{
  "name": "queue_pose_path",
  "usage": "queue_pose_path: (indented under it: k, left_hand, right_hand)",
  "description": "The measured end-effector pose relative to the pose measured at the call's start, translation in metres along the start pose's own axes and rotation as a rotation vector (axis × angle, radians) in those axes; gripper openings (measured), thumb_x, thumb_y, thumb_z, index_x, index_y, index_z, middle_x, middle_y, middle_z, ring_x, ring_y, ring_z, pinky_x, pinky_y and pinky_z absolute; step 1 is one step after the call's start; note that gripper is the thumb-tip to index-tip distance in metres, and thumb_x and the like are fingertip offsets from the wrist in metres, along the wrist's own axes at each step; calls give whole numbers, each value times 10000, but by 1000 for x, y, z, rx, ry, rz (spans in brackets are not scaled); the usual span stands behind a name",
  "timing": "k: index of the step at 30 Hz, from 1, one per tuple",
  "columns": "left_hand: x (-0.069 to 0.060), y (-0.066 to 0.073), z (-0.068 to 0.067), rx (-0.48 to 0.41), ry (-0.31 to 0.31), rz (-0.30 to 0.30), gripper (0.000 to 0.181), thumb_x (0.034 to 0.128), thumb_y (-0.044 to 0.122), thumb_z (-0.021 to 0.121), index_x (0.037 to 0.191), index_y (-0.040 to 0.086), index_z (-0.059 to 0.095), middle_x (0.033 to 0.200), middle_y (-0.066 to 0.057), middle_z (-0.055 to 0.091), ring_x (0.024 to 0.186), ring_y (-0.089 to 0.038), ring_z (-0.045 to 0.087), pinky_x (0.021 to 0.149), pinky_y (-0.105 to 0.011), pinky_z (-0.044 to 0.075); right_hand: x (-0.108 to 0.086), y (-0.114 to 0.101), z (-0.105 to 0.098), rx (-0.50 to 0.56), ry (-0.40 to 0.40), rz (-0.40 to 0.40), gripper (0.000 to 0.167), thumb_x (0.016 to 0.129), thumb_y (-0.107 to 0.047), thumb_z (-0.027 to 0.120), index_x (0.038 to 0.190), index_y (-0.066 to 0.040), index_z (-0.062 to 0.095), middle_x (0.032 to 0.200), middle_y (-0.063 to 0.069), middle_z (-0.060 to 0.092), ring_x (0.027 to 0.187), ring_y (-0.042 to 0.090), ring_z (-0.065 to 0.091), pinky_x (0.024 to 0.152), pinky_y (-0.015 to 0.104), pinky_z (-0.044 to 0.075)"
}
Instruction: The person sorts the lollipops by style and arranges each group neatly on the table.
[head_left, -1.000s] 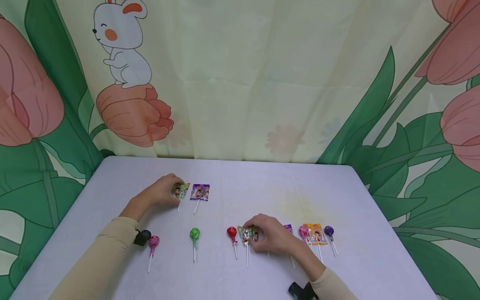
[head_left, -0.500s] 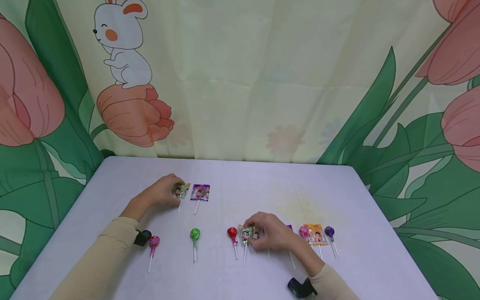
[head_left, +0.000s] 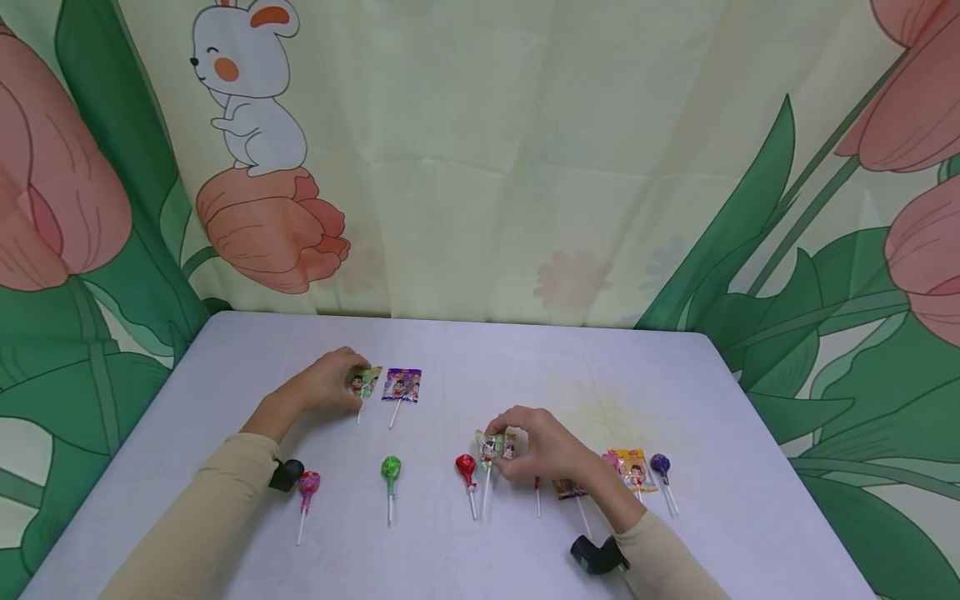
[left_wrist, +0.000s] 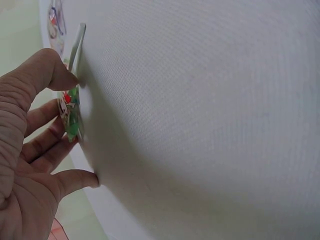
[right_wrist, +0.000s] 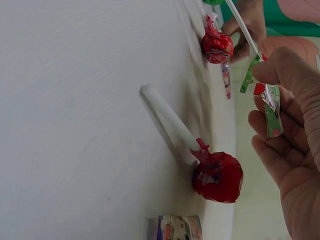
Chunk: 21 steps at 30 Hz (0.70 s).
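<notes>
At the back left of the table, my left hand [head_left: 327, 383] pinches a green-wrapped flat lollipop [head_left: 365, 382], its white stick pointing toward me. In the left wrist view the thumb and fingers lie on either side of that wrapper [left_wrist: 73, 117]. A purple-wrapped lollipop [head_left: 402, 385] lies just right of it. My right hand [head_left: 547, 450] grips another green-wrapped lollipop [head_left: 490, 447] between thumb and fingers, and the right wrist view shows this wrapper [right_wrist: 272, 112] held off the table. Below it there lies a red round lollipop [right_wrist: 220, 177].
Along the table's [head_left: 517, 358] middle lie a pink lollipop [head_left: 308, 483], a green one [head_left: 391, 468], a red one [head_left: 466, 467], a dark-wrapped one [head_left: 568, 489] partly covered by my right hand, an orange-wrapped one [head_left: 636, 471] and a purple one [head_left: 661, 465]. A printed curtain [head_left: 480, 167] hangs behind.
My right hand has risen slightly with the green-wrapped lollipop, uncovering more of the dark-wrapped one beneath. My left hand has stayed in place.
</notes>
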<state>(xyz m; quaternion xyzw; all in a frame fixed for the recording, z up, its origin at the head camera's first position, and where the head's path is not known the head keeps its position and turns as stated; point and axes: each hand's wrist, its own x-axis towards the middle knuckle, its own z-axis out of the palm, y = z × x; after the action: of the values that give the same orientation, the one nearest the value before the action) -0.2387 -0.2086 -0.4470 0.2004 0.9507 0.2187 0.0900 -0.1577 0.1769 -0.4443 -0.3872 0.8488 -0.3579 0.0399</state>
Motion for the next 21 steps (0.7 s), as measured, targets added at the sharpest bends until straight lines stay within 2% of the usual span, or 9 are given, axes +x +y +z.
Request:
queue_pose_path:
  k: [5,13,21]
  left_hand:
    - [-1,2,-1,-7,-2,-2,621,752,165,886,1258,-87,629,1192,-204,619,1112,-349,587,1034,-535,471]
    - [-1,1,1,2,6,12,612,742,144,886,1243,-96,629,1168,-206,621,1090,-346,592,1023,-531,479]
    - [2,0,2,1,5,-5,616,748,151,885,1255,-88,629,1188,-205,620,1105,-342,590,1032,-531,476]
  right_hand:
    - [9,2,-1,18,24,-40,345,767,-47,823,1094,-98,725,1042,-26,732,982,106,661,898,319,562]
    - [25,3,-1,36,8,-16,341,776,-53,828,1100,-103,731,1055,-28,735,1000,107,658,933,372,559]
    - [44,3,-1,54,8,-19,339,769,-45,815,1095,-88,733,1048,-13,737,996,112,657,934,354,553]
